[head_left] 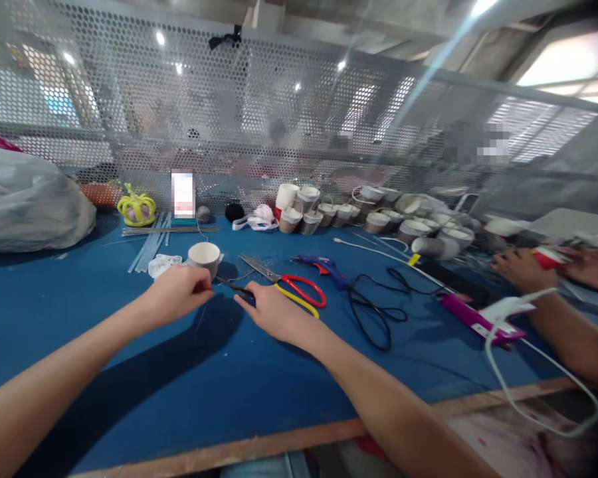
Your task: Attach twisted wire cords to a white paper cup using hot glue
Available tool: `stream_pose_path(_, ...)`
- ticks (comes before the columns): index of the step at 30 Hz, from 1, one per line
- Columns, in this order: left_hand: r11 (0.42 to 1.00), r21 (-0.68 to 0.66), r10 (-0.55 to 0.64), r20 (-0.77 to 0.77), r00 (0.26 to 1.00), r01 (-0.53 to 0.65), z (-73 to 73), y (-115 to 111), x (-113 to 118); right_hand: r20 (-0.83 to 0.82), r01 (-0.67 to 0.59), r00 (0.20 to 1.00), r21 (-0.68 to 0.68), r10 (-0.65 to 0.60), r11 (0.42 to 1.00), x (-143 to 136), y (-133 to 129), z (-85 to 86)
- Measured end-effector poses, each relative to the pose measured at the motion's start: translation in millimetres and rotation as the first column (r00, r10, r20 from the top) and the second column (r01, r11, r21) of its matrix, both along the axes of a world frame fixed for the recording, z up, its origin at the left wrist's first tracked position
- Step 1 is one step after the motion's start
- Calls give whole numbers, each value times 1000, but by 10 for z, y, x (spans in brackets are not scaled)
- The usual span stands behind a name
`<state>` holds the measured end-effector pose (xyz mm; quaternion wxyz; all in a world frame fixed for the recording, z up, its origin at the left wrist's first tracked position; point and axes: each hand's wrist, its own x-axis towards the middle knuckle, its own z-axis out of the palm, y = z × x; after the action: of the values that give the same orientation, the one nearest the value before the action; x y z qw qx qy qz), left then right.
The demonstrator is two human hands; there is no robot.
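My left hand (179, 292) is closed, its fingers pinched together in front of a small white paper cup (204, 257). What it pinches is hidden, though a faint thin strand hangs below the fingers. My right hand (274, 311) is wrapped round a dark narrow-tipped tool (234, 285) with a bit of blue at the grip. The tool's tip points left toward the cup and my left hand. Just behind my right hand lie large scissors (264, 269) with one red and one yellow handle. White lace-like ribbon (164, 265) lies left of the cup.
A blue glue gun (323, 265) with black cable lies right of the scissors. Glue sticks (149, 249), a phone (183, 194), yarn balls (234, 212) and several cups (309, 219) line the back. At right, another person's hands (521, 269) hold a red-and-white cup near a magenta glue gun (473, 318).
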<state>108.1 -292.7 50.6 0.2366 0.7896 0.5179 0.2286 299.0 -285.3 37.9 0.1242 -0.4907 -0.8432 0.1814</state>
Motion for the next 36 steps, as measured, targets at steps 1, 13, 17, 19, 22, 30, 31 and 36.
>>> stream_pose_path(1,992,111,67,-91,994,-57,37,-25,13,27,24,999,1,-24,1000,-4,-1,-2)
stream_pose_path(13,688,-451,-36,760,649,568,-122,85,-128,-244,-212,946,34,213,977,18,-44,56)
stream_pose_path(17,900,-333,-137,400,906,282,-80,46,-45,-118,-98,988,35,101,995,-2,-1,-4)
stream_pose_path(19,992,-120,-33,112,993,47,-7,20,-27,-47,-21,999,44,23,999,-9,16,-28)
stream_pose_path(22,996,-81,-27,102,994,35,79,4,-55,-89,-35,995,44,38,998,-6,16,-30)
stream_pose_path(30,654,-471,1,783,622,592,-113,62,-139,-272,-192,941,65,202,979,11,-29,28)
stream_pose_path(31,677,-458,-3,781,624,576,-132,61,-119,-263,-188,944,64,199,980,8,-24,22)
stream_pose_path(36,971,-190,-96,247,964,145,-42,33,-41,-89,-25,996,46,29,999,-12,26,-33)
